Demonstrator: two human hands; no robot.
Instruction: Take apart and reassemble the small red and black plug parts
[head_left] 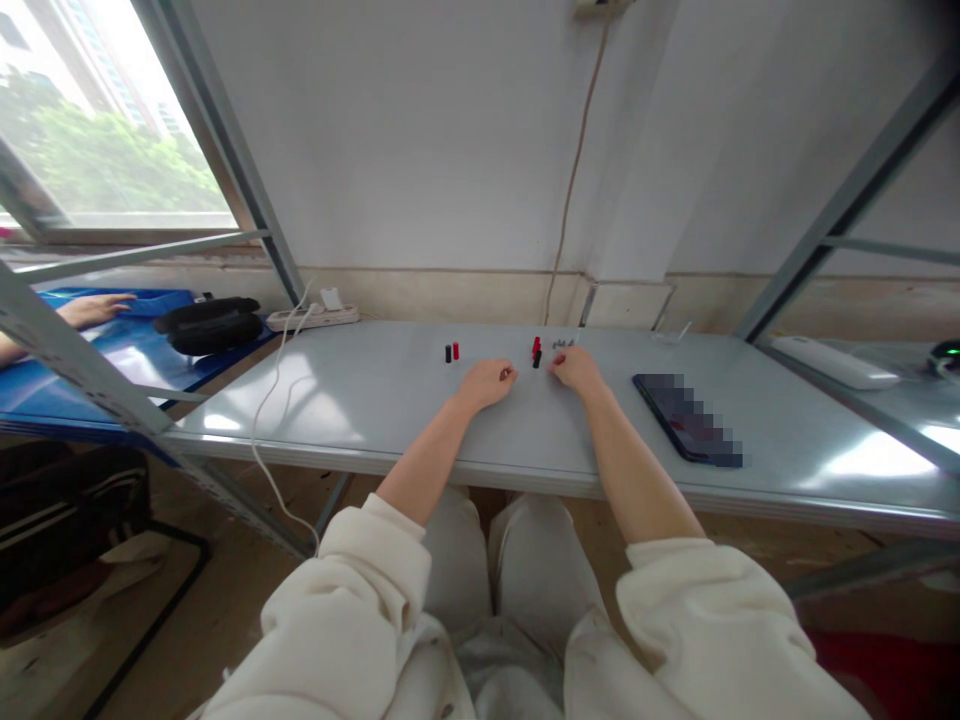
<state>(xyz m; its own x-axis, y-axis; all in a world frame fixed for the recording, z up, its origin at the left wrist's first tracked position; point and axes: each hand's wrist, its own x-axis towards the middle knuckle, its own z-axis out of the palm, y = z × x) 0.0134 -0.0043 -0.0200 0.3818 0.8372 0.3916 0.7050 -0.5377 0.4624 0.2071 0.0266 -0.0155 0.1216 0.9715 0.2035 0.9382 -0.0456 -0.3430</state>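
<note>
Both my hands rest on a grey metal table (360, 400). My left hand (489, 383) lies curled, its fingers pinched together near the tips; what they hold, if anything, is too small to see. My right hand (576, 368) is also curled, fingertips pressed together beside a small red and black piece (536, 352). A second black and red pair (451, 352) stands upright to the left of my left hand. Several tiny grey parts (562, 344) lie just beyond my right hand.
A dark phone (686, 418) lies flat to the right. A white power strip (313, 317) with a cable sits at the back left, beside a black case (208, 324) on a blue table. Another person's hand (94, 308) rests there. A white device (836, 362) lies far right.
</note>
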